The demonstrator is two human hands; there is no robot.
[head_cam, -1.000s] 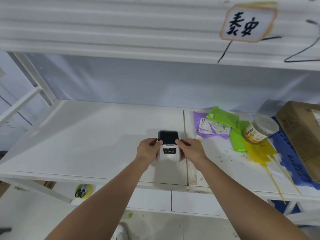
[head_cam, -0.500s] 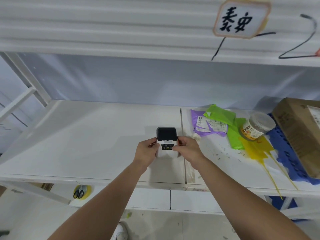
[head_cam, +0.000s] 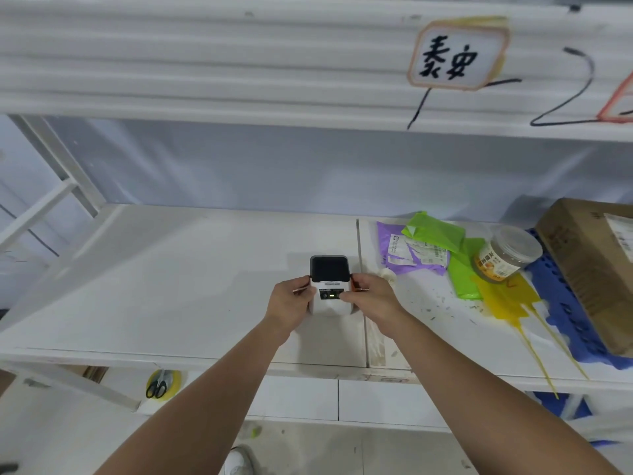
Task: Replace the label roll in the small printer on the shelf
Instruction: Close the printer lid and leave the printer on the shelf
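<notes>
We see the small printer [head_cam: 329, 286] standing on the white shelf [head_cam: 171, 286], near its front edge and just left of the seam between two boards. The left hand [head_cam: 291, 301] clasps its left side and the right hand [head_cam: 371, 299] its right, fingers closed against the white body; the right thumb lies across the front panel beside a small green light. How the fingers sit behind the printer we cannot tell, since the hands cover both flanks. Its dark lid is down, so any label roll inside is hidden from us. To the right lie a purple bag [head_cam: 411, 252], a green bag [head_cam: 442, 234] and a tipped jar [head_cam: 507, 257] touching a yellow bag [head_cam: 503, 298]; the cardboard box [head_cam: 589, 262] is cut off by the frame edge. Below the shelf, scissors [head_cam: 157, 387] show only in part.
</notes>
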